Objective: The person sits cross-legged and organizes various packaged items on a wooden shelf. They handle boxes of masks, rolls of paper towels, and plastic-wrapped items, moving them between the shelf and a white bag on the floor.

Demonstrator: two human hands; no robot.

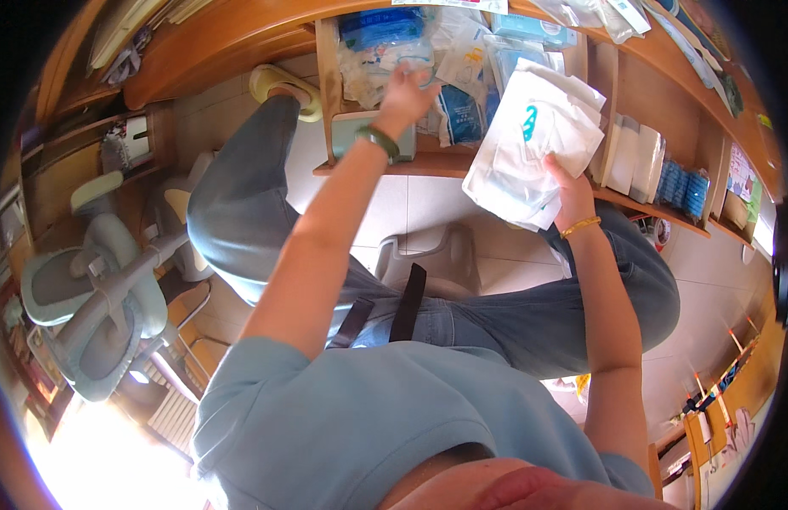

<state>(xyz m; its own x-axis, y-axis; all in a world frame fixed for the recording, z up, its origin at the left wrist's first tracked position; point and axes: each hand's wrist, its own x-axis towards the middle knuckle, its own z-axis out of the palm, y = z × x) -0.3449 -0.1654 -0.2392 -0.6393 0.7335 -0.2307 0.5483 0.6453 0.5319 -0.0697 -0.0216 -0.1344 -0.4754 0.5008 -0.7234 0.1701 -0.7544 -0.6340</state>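
My right hand [569, 191], with a gold bracelet at the wrist, grips a stack of white and clear packets [528, 146] that bear teal marks. My left hand [407, 99], wearing a dark green bangle, is over an open wooden drawer [432, 164] with its fingers apart. Under and around its fingertips lie clear plastic packets [362, 73] and a thin teal loop; whether it touches them is unclear. A blue plastic package [381, 29] fills the drawer's back left. Dark blue packets [461, 115] lie right of the hand, and a pale green box [343, 134] sits at the front left.
A light blue box [534, 30] stands at the drawer's back. Further right, another compartment holds white packs [633, 153] and blue rolls [681, 188]. A grey plastic stool [432, 255] is between my legs. Grey-green padded equipment [101, 299] stands at the left.
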